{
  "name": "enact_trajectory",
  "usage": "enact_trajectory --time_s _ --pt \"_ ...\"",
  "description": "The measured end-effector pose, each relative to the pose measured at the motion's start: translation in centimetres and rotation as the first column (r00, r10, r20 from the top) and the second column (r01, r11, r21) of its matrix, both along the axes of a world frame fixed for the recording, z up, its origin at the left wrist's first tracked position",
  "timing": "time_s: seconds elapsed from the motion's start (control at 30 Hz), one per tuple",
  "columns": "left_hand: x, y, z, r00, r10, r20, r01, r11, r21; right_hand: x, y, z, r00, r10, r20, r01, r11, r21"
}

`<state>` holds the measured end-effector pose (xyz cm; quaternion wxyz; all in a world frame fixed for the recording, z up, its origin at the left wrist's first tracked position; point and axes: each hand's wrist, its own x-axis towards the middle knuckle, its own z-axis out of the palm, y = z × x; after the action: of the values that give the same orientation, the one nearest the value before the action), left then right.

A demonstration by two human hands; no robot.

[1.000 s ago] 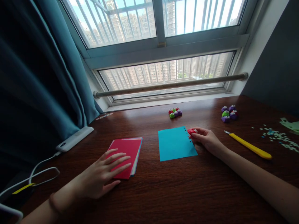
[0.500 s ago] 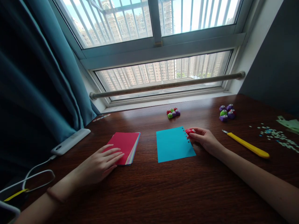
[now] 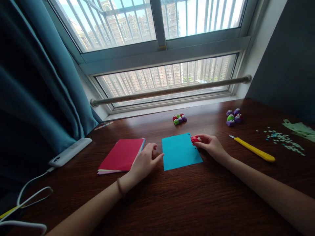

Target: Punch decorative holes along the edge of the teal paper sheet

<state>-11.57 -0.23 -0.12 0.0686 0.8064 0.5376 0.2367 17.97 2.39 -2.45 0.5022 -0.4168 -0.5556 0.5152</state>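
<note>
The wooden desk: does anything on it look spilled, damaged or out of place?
Small blue and green paper scraps lie scattered on the dark wooden desk, far right. The flat blue paper sheet has a row of notches punched along its right edge, where the right hand holds a small red punch.

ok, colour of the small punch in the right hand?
Red: the small punch in the right hand, head view.

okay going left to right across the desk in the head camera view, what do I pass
White power bank → red paper stack → left hand → blue sheet → right hand pinching a small red punch at the sheet's edge → yellow craft knife → paper scraps.
</note>
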Motion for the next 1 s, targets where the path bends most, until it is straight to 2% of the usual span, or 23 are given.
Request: enact_trajectory --time_s 0.1,0.2,0.47,0.63,0.7,0.8,0.87,0.93,1.0 --pt "2.3 2.8 -0.8 0.993 0.122 -0.012 -0.121 0.992 0.022 0.0 0.0 -0.3 0.994 -0.052 0.095 0.045 0.996 0.071" --pt "2.8 4.6 -1.3 0.981 0.195 -0.014 -0.195 0.980 -0.039 -0.1 -0.2 -0.4 0.985 -0.073 0.155 0.057 0.993 0.106" --pt "1.3 5.3 -2.0 0.984 0.075 0.165 -0.049 0.986 -0.157 -0.5 -0.8 0.2 0.981 -0.086 0.175 0.059 0.987 0.152" --pt "1.1 4.9 -1.8 0.935 0.034 0.353 0.056 0.969 -0.241 -0.4 -0.8 0.3 0.972 -0.130 0.196 0.100 0.983 0.154" --pt "1.2 4.6 -1.5 0.869 0.049 0.493 0.108 0.953 -0.285 -0.3 -0.7 0.2 0.965 -0.141 0.220 0.108 0.981 0.158" --pt "1.5 4.0 -1.1 0.655 0.139 0.743 0.208 0.912 -0.353 -0.3 -0.6 0.0 0.961 -0.134 0.240 0.097 0.982 0.160" --pt "1.8 3.6 -1.1 0.533 0.176 0.828 0.256 0.899 -0.356 -0.3 -0.6 -0.1 0.963 -0.118 0.244 0.082 0.985 0.154" --pt "2.0 3.3 -1.3 0.472 0.180 0.863 0.277 0.899 -0.339 -0.3 -0.6 -0.2 0.967 -0.100 0.233 0.069 0.988 0.136" --pt "2.1 3.1 -1.4 0.458 0.178 0.871 0.282 0.900 -0.332 -0.4 -0.6 -0.1 0.975 -0.073 0.209 0.049 0.992 0.116"
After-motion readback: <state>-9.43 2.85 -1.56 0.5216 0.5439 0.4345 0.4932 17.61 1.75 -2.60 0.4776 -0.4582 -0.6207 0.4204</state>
